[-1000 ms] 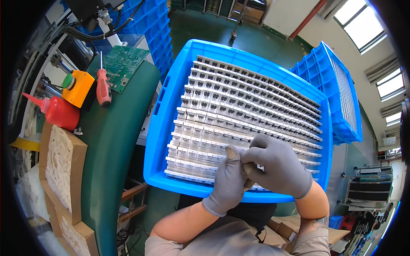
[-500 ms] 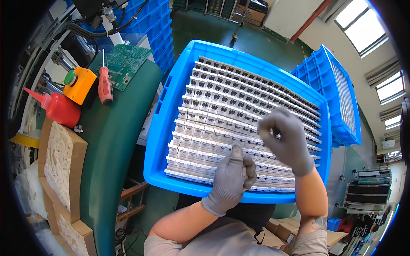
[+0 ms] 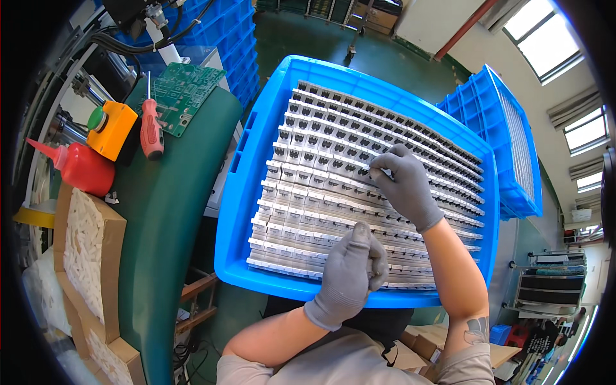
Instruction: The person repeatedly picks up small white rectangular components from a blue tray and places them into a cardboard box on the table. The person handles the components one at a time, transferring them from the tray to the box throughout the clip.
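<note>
A blue plastic crate (image 3: 251, 282) holds rows of small white housings (image 3: 301, 192), the far rows with black parts in their tops. Over the middle rows is my right hand (image 3: 404, 183) in a grey glove, thumb and forefinger pinched at one housing's top; whatever sits between the fingertips is too small to make out. My left hand (image 3: 350, 269), gloved too, hangs over the crate's near side. Its fingers are curled closed with the thumb up, and they hide anything inside.
To the left, a green-topped bench (image 3: 154, 212) bears a red-handled screwdriver (image 3: 152, 128), a green circuit board (image 3: 183, 96), a push-button box (image 3: 114, 130), a red bottle (image 3: 86, 170) and a cardboard box of white pieces (image 3: 86, 250). Another filled blue crate (image 3: 491, 141) stands at right.
My right hand has moved left and down onto the middle rows, its fingers now pinched at a housing. The left hand stays almost in place.
</note>
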Motion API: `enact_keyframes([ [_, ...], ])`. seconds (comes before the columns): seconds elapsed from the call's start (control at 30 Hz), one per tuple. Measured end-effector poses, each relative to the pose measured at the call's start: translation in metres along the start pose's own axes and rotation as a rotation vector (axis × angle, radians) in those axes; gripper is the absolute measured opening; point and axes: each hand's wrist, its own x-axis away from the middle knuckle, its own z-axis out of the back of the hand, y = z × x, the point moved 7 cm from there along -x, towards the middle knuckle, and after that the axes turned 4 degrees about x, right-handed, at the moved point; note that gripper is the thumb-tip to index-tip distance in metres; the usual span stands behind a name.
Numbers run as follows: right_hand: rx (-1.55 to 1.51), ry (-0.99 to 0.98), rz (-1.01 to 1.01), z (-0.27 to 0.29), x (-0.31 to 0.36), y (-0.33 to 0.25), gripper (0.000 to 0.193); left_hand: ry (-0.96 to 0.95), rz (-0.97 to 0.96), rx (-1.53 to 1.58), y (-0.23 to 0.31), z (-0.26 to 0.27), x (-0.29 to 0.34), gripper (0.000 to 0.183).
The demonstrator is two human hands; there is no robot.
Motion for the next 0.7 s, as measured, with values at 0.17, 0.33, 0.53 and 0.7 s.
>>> enact_keyframes([
  [0.17, 0.042, 0.02, 0.047, 0.0, 0.001, -0.006, 0.005, -0.018, 0.007, 0.024, 0.0, -0.001, 0.0, 0.053],
  [0.33, 0.065, 0.058, 0.098, 0.01, 0.005, -0.01, 0.016, -0.017, 0.023, 0.057, -0.002, 0.001, -0.001, 0.055],
  [0.53, -0.136, 0.053, 0.088, 0.034, 0.011, -0.029, 0.022, 0.107, 0.099, 0.145, -0.004, 0.006, 0.0, 0.059],
  [0.7, -0.327, -0.261, 0.155, 0.061, 0.033, -0.084, 0.025, 0.01, 0.023, 0.041, 0.003, 0.003, 0.002, 0.066],
])
